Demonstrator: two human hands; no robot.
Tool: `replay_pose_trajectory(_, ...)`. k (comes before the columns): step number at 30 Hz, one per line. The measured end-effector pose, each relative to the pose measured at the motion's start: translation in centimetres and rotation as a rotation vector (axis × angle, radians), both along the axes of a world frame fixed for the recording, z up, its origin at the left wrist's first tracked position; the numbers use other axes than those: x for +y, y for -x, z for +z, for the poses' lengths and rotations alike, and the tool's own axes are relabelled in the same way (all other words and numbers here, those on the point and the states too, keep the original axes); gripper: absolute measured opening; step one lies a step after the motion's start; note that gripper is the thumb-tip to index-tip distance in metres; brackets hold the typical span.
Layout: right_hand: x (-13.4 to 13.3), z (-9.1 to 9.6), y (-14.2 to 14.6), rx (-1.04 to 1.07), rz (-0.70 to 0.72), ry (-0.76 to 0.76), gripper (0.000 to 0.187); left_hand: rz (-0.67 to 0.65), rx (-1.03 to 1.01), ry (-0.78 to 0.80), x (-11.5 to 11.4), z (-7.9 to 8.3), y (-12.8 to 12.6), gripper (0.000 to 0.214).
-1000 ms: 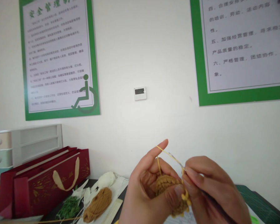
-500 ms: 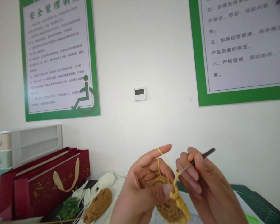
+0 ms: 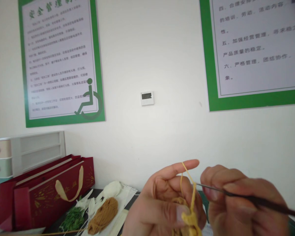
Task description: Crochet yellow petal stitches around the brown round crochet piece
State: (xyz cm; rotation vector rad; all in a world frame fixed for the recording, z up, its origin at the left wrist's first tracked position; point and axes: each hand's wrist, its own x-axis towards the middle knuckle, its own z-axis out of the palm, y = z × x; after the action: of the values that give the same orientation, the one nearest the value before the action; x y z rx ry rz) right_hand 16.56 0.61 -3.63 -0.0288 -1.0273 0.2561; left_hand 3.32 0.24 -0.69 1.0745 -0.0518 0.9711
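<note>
My left hand (image 3: 162, 203) pinches a crochet piece (image 3: 192, 220), brown with a yellow edge, between thumb and fingers. Yellow yarn (image 3: 186, 169) loops over its raised index finger and runs down to the work. In my right hand (image 3: 241, 196) is a crochet hook (image 3: 250, 198) with a dark handle and a thin metal shaft. The hook's tip sits at the top of a stretched yellow loop, just right of my left fingers. Most of the brown part is hidden behind the left thumb and below the frame.
At the left on the dark table lie a brown yarn ball (image 3: 103, 215), white yarn (image 3: 112, 190) and green yarn (image 3: 73, 219). Dark red gift bags (image 3: 51, 193) stand beside stacked drawers (image 3: 1, 167). Behind is a wall with a small white panel (image 3: 147, 98) and two green-framed posters (image 3: 102, 65).
Both hands have shifted right. My right hand has turned, so the hook now lies nearly level with its handle pointing right, and the yellow loop is drawn up longer.
</note>
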Motion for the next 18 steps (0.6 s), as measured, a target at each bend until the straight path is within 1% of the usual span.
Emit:
replay_pose_trajectory(1, -0.3, 0.6, 0.0, 0.040, 0.068, 0.002, 0.009, -0.017, -0.028, -0.008, 0.2, 0.0, 0.2, 0.069)
replay_pose_trajectory(3, -0.7, 1.6, -0.2, -0.001, 0.280, 0.100, 0.017, -0.027, -0.035, -0.024, 0.4, 0.1, 0.7, 0.065)
replay_pose_trajectory(5, -0.9, 2.3, -0.3, -0.058, 0.480, 0.200, 0.026, 0.037, 0.001, -0.045, 0.2, 0.3, 0.9, 0.064)
replay_pose_trajectory(7, -0.8, 2.5, -0.2, -0.113, 0.612, 0.275, 0.033, 0.232, 0.072, -0.084, -0.4, 0.5, 0.9, 0.064)
replay_pose_trajectory(8, -0.6, 2.5, -0.2, -0.144, 0.640, 0.302, 0.034, 0.303, 0.135, -0.124, -0.7, 0.6, 0.7, 0.066)
replay_pose_trajectory(9, -0.4, 2.3, -0.1, -0.170, 0.632, 0.309, 0.033, 0.383, 0.165, -0.146, -1.0, 0.7, 0.5, 0.069)
replay_pose_trajectory(10, -0.2, 2.1, -0.2, -0.195, 0.578, 0.298, 0.028, 0.436, 0.189, -0.156, -1.3, 0.7, 0.2, 0.071)
replay_pose_trajectory(11, 0.0, 1.9, -0.4, -0.216, 0.462, 0.268, 0.021, 0.474, 0.197, -0.161, -1.6, 0.7, -0.1, 0.073)
replay_pose_trajectory(12, 0.2, 1.5, -0.6, -0.248, 0.283, 0.217, 0.011, 0.509, 0.197, -0.166, -1.8, 0.6, -0.3, 0.073)
replay_pose_trajectory(13, 0.3, 1.2, -0.9, -0.282, 0.055, 0.139, 0.011, 0.530, 0.196, -0.170, -1.9, 0.5, -0.5, 0.071)
replay_pose_trajectory(15, 0.5, 0.5, -1.4, -0.358, -0.457, -0.053, 0.031, 0.545, 0.196, -0.178, -1.9, 0.3, -0.6, 0.067)
replay_pose_trajectory(16, 0.5, 0.2, -1.5, -0.353, -0.644, -0.132, 0.040, 0.522, 0.196, -0.173, -1.7, 0.2, -0.6, 0.067)
replay_pose_trajectory(17, 0.4, -0.1, -1.5, -0.370, -0.739, -0.173, 0.044, 0.455, 0.192, -0.165, -1.5, 0.1, -0.6, 0.068)
replay_pose_trajectory(18, 0.3, -0.3, -1.3, -0.295, -0.712, -0.156, 0.046, 0.382, 0.184, -0.146, -1.2, 0.0, -0.5, 0.070)
